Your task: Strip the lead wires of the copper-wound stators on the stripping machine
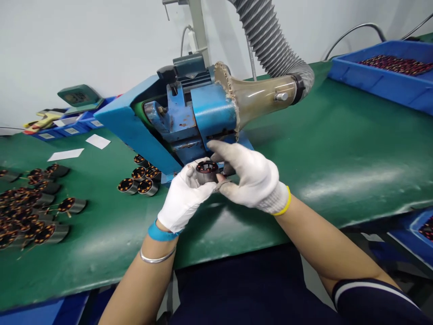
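A round motor stator [207, 173] with a dark steel body and a black slotted top sits in front of the belt machine. My left hand [187, 192], in a white glove, is closed around its left side and underside. From the right, my right hand [248, 174], also gloved, curls its thumb and fingers about the stator's right side. Grey smudges mark the right glove's fingertips, and some of those fingers are hidden. Just behind both hands stands the blue belt machine [214, 108], with a green belt at its left.
Several stators [148, 186] stand left of the machine, and a larger group [34, 212] fills the far left. A duct [270, 40] joins the machine's hood. Blue bins [385, 81] hold copper-coloured parts at right. A digital scale [79, 95] and paper slips [66, 154] lie back left.
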### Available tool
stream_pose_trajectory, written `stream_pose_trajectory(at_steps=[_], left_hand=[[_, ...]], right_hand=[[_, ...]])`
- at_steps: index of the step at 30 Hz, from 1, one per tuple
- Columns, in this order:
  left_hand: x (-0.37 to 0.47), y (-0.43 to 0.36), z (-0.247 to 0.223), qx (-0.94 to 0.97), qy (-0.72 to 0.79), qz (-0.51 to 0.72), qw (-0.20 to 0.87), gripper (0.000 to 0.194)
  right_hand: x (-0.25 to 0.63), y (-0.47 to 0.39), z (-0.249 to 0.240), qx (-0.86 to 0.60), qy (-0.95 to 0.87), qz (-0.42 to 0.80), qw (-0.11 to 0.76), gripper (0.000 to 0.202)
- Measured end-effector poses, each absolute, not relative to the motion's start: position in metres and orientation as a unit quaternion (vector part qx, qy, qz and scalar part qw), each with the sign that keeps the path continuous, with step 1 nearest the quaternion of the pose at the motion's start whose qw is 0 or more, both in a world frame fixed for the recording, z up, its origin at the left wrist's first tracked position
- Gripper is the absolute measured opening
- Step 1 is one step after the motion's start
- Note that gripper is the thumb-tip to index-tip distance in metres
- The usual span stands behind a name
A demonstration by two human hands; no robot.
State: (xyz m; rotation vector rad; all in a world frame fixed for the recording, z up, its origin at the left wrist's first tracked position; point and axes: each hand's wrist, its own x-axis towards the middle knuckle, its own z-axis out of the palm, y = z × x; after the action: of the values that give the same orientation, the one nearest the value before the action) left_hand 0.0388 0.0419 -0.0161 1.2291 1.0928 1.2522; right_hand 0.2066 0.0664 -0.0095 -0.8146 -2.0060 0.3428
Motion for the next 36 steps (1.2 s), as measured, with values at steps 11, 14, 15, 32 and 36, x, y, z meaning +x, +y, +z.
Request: stream_pose_trajectory(at_steps=[11, 14, 15, 32, 36], left_hand=[[0.042, 0.04, -0.019, 0.533, 0.469, 0.517, 0.478, 0.061], [0.04, 0.042, -0.021, 0.579, 0.474, 0.541, 0.384, 0.058], [0.038, 0.043, -0.022, 0.593, 0.474, 0.545, 0.356, 0.056], [0.033, 0.033, -0.026, 0.72, 0.497, 0.473, 0.106, 0.048], [0.033, 0.033, -0.024, 0.715, 0.511, 0.468, 0.095, 0.048]], right_hand=[[0.215, 0.073, -0.008, -0.429, -0.728, 0.17, 0.507, 0.061], [0.222, 0.074, -0.003, -0.339, -0.785, 0.244, 0.457, 0.065], [0.222, 0.073, -0.003, -0.322, -0.809, 0.242, 0.428, 0.061], [0.216, 0.078, -0.002, -0.394, -0.718, 0.398, 0.413, 0.017], [0.216, 0.079, -0.001, -0.355, -0.711, 0.502, 0.342, 0.026]])
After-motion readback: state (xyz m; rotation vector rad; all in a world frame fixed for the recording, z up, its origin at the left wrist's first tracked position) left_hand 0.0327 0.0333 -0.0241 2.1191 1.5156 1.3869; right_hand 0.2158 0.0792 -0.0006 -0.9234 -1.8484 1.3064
